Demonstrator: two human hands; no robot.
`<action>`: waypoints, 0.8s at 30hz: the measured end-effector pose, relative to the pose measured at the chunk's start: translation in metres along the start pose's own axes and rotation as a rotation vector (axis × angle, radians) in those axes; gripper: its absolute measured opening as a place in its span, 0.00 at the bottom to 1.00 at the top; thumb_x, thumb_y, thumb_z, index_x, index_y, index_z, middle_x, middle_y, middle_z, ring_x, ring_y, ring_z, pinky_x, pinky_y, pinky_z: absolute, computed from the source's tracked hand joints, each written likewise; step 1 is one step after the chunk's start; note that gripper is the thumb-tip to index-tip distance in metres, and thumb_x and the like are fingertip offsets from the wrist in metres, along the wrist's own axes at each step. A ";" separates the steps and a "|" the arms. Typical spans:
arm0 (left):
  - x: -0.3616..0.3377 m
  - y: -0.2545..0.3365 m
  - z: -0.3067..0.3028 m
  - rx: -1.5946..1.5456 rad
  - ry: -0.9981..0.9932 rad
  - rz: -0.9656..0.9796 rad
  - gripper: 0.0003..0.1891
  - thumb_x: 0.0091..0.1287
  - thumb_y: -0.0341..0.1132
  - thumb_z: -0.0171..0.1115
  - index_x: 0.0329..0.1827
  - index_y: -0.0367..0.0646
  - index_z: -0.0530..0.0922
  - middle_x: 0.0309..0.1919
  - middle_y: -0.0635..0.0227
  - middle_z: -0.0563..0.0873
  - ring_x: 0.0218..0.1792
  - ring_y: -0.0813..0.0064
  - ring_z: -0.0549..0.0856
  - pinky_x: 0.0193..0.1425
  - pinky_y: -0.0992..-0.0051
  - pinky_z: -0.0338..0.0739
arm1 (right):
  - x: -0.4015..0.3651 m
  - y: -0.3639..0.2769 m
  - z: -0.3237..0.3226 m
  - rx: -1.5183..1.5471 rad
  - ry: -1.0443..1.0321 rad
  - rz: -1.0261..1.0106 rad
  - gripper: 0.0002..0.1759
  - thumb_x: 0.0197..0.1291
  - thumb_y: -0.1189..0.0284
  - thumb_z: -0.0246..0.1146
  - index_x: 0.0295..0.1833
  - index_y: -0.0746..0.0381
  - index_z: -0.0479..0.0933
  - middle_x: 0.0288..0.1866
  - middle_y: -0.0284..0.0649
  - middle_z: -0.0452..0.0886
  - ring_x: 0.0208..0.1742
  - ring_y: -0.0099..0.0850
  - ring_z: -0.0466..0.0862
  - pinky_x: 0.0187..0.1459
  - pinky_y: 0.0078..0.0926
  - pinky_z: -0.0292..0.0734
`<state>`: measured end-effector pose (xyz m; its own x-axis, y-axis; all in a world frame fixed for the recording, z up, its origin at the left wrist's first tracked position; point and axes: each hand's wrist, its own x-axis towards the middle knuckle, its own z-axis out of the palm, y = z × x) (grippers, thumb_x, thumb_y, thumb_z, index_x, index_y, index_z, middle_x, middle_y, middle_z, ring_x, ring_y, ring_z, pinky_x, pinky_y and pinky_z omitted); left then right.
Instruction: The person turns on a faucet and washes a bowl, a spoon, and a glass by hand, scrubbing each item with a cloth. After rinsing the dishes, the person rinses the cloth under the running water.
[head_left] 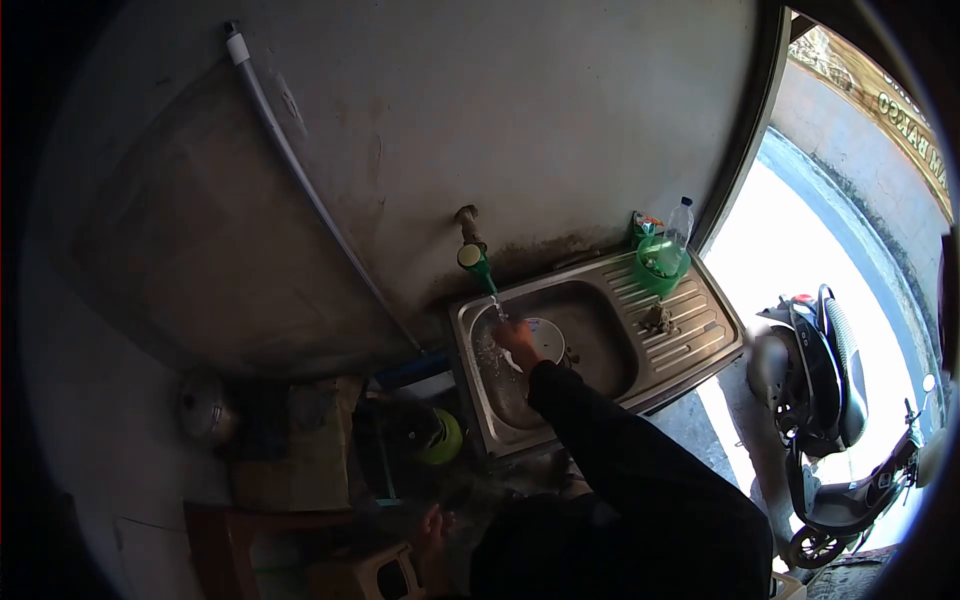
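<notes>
One dark sleeve [620, 430] is stretching across the steel sink [605, 365], and your right hand [517, 343] is sitting inside the basin, below the green spout [483, 270] of the wall tap [469, 228]. Water is running from that spout onto or just beside your fingers. A round white dish [546, 341] is lying in the basin right next to your hand, which is overlapping its edge in this view. You are turning the back of the hand upward, so I cannot tell how far your grip is opening or whether it is holding the dish. Your left hand [434, 524] is hanging low in shadow, well apart from the sink (too dim for me to tell its grip, or anything in it). To the basin's right, a green basket [660, 268] is standing on the ribbed drainboard [703, 338], a clear bottle [679, 224] is rising beside or inside it, and a small dark clump [659, 319] is lying nearby.
</notes>
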<state>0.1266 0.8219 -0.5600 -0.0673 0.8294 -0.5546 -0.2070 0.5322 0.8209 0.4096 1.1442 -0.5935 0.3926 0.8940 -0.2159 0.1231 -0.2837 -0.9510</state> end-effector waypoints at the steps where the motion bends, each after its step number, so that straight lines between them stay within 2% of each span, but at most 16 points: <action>1: 0.001 -0.003 -0.003 -0.006 0.009 0.000 0.18 0.59 0.36 0.46 0.52 0.42 0.61 0.35 0.63 0.76 0.33 0.79 0.76 0.32 0.84 0.67 | 0.006 0.002 0.002 0.001 0.067 -0.050 0.11 0.39 0.69 0.57 0.20 0.68 0.74 0.15 0.39 0.73 0.19 0.22 0.73 0.21 0.23 0.65; 2: 0.004 -0.008 -0.007 -0.007 0.002 0.008 0.18 0.59 0.36 0.46 0.52 0.42 0.61 0.35 0.64 0.76 0.33 0.78 0.76 0.32 0.84 0.67 | -0.002 -0.012 -0.003 -0.003 0.054 -0.052 0.11 0.39 0.69 0.57 0.20 0.68 0.74 0.15 0.39 0.73 0.19 0.22 0.73 0.21 0.23 0.65; 4: 0.009 -0.019 -0.013 -0.015 0.004 0.017 0.18 0.58 0.36 0.46 0.52 0.42 0.61 0.35 0.64 0.76 0.33 0.78 0.76 0.32 0.83 0.68 | -0.033 -0.056 -0.030 -0.133 -0.040 -0.171 0.13 0.41 0.64 0.55 0.19 0.64 0.75 0.19 0.43 0.75 0.21 0.34 0.76 0.26 0.29 0.69; 5: 0.011 -0.023 -0.014 -0.032 0.006 0.030 0.18 0.58 0.36 0.46 0.51 0.42 0.61 0.36 0.64 0.76 0.33 0.78 0.76 0.32 0.84 0.68 | -0.026 -0.050 -0.033 -0.240 -0.158 -0.256 0.12 0.42 0.65 0.54 0.18 0.61 0.75 0.19 0.41 0.75 0.21 0.32 0.76 0.24 0.26 0.68; 6: 0.012 -0.027 -0.015 -0.048 0.006 0.042 0.17 0.58 0.35 0.46 0.51 0.43 0.62 0.36 0.64 0.76 0.33 0.78 0.76 0.32 0.84 0.68 | -0.017 -0.038 -0.039 -0.244 -0.164 -0.257 0.12 0.42 0.65 0.54 0.18 0.61 0.75 0.19 0.41 0.75 0.21 0.32 0.76 0.24 0.26 0.68; 8: 0.011 -0.026 -0.011 -0.052 0.015 0.046 0.17 0.58 0.35 0.46 0.51 0.42 0.62 0.35 0.64 0.76 0.33 0.78 0.76 0.32 0.84 0.68 | 0.006 -0.006 -0.052 -0.379 -0.422 -0.659 0.09 0.42 0.67 0.53 0.20 0.59 0.75 0.18 0.41 0.74 0.20 0.33 0.76 0.22 0.24 0.68; 9: 0.010 -0.024 -0.007 -0.050 0.021 0.051 0.17 0.58 0.35 0.46 0.51 0.42 0.62 0.35 0.64 0.76 0.32 0.78 0.76 0.33 0.84 0.68 | 0.016 0.007 -0.056 -0.202 -0.536 -0.280 0.08 0.42 0.68 0.52 0.22 0.59 0.74 0.20 0.41 0.75 0.24 0.34 0.76 0.24 0.24 0.70; 10: 0.009 -0.021 -0.003 -0.052 0.020 0.050 0.17 0.58 0.35 0.46 0.51 0.42 0.62 0.35 0.64 0.76 0.32 0.78 0.76 0.33 0.84 0.68 | 0.029 0.021 -0.062 -0.204 -0.536 -0.279 0.08 0.42 0.68 0.52 0.22 0.59 0.74 0.20 0.41 0.75 0.24 0.34 0.76 0.24 0.24 0.70; 12: 0.008 -0.012 0.009 -0.016 0.056 0.063 0.17 0.58 0.35 0.46 0.50 0.42 0.62 0.34 0.64 0.76 0.32 0.78 0.76 0.34 0.83 0.67 | 0.047 0.048 -0.074 -1.054 -0.463 -0.584 0.08 0.41 0.70 0.51 0.26 0.58 0.75 0.24 0.42 0.76 0.29 0.37 0.77 0.31 0.28 0.72; 14: 0.011 -0.002 0.020 -0.062 0.076 0.115 0.17 0.58 0.35 0.46 0.50 0.41 0.63 0.34 0.65 0.76 0.32 0.78 0.76 0.35 0.82 0.67 | 0.010 0.028 -0.096 -0.791 -0.237 -0.292 0.08 0.39 0.72 0.51 0.26 0.58 0.76 0.27 0.44 0.76 0.34 0.39 0.76 0.37 0.31 0.71; 16: 0.016 0.012 0.032 -0.109 0.091 0.160 0.17 0.58 0.35 0.46 0.49 0.41 0.63 0.33 0.66 0.76 0.32 0.78 0.75 0.35 0.82 0.66 | -0.014 0.017 -0.118 -0.749 -0.205 -0.227 0.08 0.38 0.72 0.53 0.28 0.57 0.76 0.28 0.45 0.76 0.34 0.38 0.76 0.38 0.30 0.71; 18: 0.025 0.033 0.048 -0.043 0.093 0.307 0.16 0.58 0.35 0.46 0.48 0.40 0.64 0.32 0.66 0.76 0.33 0.79 0.75 0.36 0.81 0.65 | -0.025 0.014 -0.139 -0.707 -0.163 -0.153 0.09 0.37 0.72 0.55 0.29 0.56 0.76 0.29 0.45 0.76 0.33 0.36 0.76 0.39 0.29 0.70; 20: 0.035 0.064 0.071 0.016 0.033 0.338 0.16 0.57 0.34 0.47 0.48 0.40 0.65 0.33 0.67 0.76 0.33 0.79 0.74 0.36 0.82 0.65 | -0.029 0.014 -0.159 -0.738 -0.016 -0.035 0.11 0.37 0.72 0.54 0.31 0.58 0.75 0.31 0.45 0.75 0.36 0.39 0.75 0.39 0.30 0.69; 21: 0.041 0.081 0.085 0.069 -0.021 0.374 0.15 0.57 0.34 0.47 0.48 0.40 0.65 0.33 0.67 0.76 0.33 0.80 0.74 0.36 0.82 0.64 | -0.029 0.013 -0.170 -0.733 -0.002 -0.023 0.11 0.37 0.72 0.54 0.31 0.58 0.75 0.31 0.45 0.75 0.36 0.39 0.75 0.39 0.30 0.69; 23: 0.057 0.114 0.111 0.149 -0.157 0.529 0.16 0.57 0.33 0.48 0.48 0.39 0.64 0.36 0.66 0.74 0.33 0.80 0.73 0.36 0.83 0.64 | -0.030 0.010 -0.195 -0.751 0.215 -0.119 0.18 0.35 0.75 0.54 0.39 0.59 0.71 0.42 0.47 0.70 0.46 0.41 0.70 0.44 0.31 0.66; 24: 0.067 0.130 0.125 0.164 -0.203 0.597 0.17 0.56 0.33 0.49 0.49 0.40 0.64 0.39 0.66 0.73 0.34 0.80 0.72 0.36 0.82 0.64 | -0.032 0.007 -0.208 -0.749 0.232 -0.105 0.18 0.35 0.75 0.54 0.39 0.59 0.71 0.42 0.47 0.70 0.46 0.41 0.70 0.44 0.31 0.66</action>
<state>0.2172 0.9683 -0.4737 0.0643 0.9976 0.0272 -0.0378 -0.0248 0.9990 0.5878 1.0411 -0.5468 0.5147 0.8574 -0.0038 0.7185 -0.4337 -0.5437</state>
